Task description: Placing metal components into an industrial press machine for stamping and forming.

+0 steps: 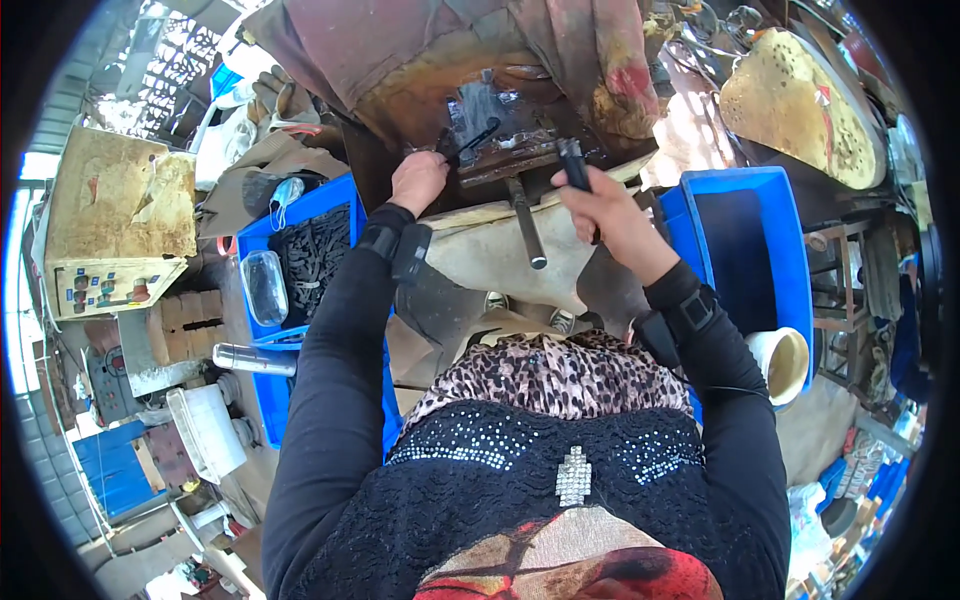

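My left hand (420, 182) is closed on a thin dark rod-like piece (478, 142), which points up and right over a dirty, wet-looking work surface (478, 105). My right hand (610, 212) is wrapped round a dark, thick-ended tool (573, 162); its exact kind does not show. Between the hands, a metal fixture (510, 168) lies across the front of the work surface. A round-ended metal bar (527, 225) sticks out from it toward me, touched by neither hand. Stained reddish cloth (430, 45) drapes over the back and sides.
On the left stands a blue bin (350, 215) of dark pieces (315, 260), with a clear plastic container (264, 287) at its edge. A second blue bin (790, 230) is at right, beside a cream cylindrical container (785, 365). A control box (120, 225) stands far left.
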Motion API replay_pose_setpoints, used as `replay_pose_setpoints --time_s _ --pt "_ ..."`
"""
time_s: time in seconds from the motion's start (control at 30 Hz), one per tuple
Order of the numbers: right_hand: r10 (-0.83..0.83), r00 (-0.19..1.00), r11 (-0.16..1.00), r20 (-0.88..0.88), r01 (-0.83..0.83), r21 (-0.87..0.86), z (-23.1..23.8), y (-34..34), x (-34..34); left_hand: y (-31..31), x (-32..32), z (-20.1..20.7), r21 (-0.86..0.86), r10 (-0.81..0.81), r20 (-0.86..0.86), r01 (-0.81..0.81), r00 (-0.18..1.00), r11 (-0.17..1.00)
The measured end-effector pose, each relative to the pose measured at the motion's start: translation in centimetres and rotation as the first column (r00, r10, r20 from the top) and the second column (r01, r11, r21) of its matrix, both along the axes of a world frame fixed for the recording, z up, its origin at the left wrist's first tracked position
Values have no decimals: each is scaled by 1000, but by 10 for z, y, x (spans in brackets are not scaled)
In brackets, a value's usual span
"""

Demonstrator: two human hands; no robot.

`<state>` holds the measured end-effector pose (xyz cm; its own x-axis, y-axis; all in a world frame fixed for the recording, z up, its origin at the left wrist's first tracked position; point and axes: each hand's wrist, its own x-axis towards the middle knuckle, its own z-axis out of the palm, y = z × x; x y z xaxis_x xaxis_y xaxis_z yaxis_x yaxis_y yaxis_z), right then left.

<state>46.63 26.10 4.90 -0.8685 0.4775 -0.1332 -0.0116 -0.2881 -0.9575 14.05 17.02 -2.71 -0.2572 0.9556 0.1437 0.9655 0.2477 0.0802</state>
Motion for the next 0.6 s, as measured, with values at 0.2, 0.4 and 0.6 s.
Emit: replay_pose_setpoints --time_s 0.2,0.4,0.6 --pt "-267 959 833 -89 183 -523 -12 22 -41 -19 40 66 216 72 477 -196 876 957" --pt "-423 854 755 -302 149 -638 -25 10 -96 -18 109 88 440 -20 52 -5 998 898" --pt "-498 836 732 -231 262 -629 -23 2 -103 -26 123 82 343 -84 32 68 996 937"
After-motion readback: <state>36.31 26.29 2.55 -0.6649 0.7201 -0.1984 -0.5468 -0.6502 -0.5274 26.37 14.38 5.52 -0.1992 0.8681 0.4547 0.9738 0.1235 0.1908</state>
